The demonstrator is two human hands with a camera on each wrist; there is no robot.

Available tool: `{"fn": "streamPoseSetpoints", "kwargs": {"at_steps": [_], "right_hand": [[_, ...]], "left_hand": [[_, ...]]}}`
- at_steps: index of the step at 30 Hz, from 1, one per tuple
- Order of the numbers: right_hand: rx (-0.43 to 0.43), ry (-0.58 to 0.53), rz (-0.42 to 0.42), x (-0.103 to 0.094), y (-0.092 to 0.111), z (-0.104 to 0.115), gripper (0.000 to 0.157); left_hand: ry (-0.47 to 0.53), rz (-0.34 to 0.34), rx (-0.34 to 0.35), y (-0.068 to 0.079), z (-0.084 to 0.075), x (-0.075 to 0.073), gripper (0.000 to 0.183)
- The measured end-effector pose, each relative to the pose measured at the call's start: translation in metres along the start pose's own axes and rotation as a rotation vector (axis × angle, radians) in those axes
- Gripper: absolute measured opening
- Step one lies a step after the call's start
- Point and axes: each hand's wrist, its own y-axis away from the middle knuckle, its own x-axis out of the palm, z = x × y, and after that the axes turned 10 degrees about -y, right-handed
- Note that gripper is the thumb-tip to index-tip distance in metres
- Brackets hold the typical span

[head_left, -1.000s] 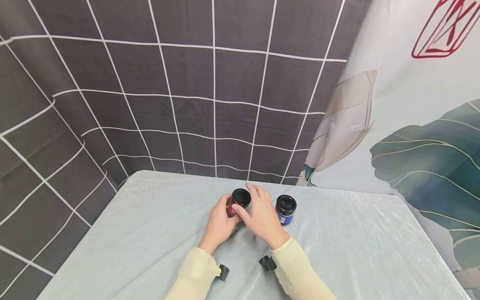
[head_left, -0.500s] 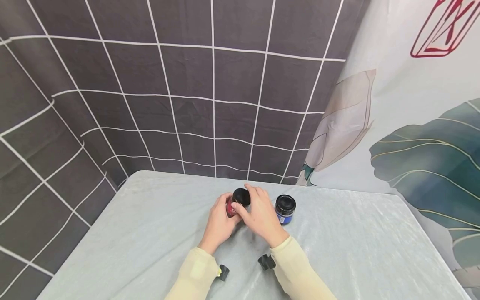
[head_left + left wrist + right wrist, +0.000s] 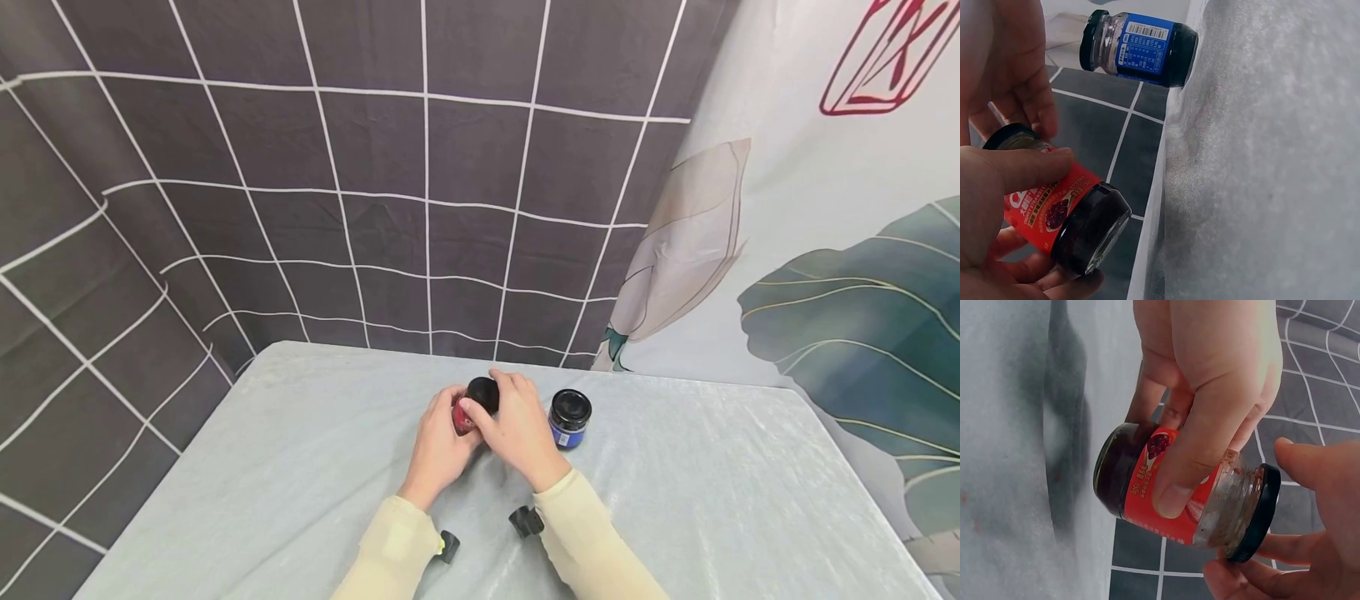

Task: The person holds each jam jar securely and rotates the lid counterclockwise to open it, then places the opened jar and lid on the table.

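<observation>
My left hand (image 3: 437, 450) grips a glass jar (image 3: 1079, 194) with a red label, its thumb lying across the label and the fingers behind. Dark contents fill the lower part of this jar, which is tilted with its base lifted above the table. Its black lid (image 3: 1261, 512) is on and points toward my right hand (image 3: 525, 429). The fingers of that hand curl round the lid, with fingertips at its rim in the right wrist view. Just right of my right hand, a second jar (image 3: 570, 422), with a blue label and black lid, stands upright on the table.
A pale grey cloth covers the table (image 3: 300, 467). Behind it hangs a dark curtain (image 3: 375, 225) with a white grid, and a white leaf-patterned curtain (image 3: 697, 333) hangs at the right. Small black devices (image 3: 450, 547) sit at both wrists.
The red-labelled jar has tipped further over, its lid leaning right toward my right hand and more of the label showing. My right wrist has shifted slightly left. The blue-labelled jar stays put.
</observation>
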Motion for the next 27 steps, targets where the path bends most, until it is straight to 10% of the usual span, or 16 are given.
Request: {"fn": "streamPoseSetpoints", "kwargs": {"at_steps": [27], "right_hand": [[0.029, 0.036, -0.010, 0.0019, -0.0039, 0.0053, 0.050]], "left_hand": [[-0.031, -0.039, -0.010, 0.0002, -0.0011, 0.0010, 0.052]]}}
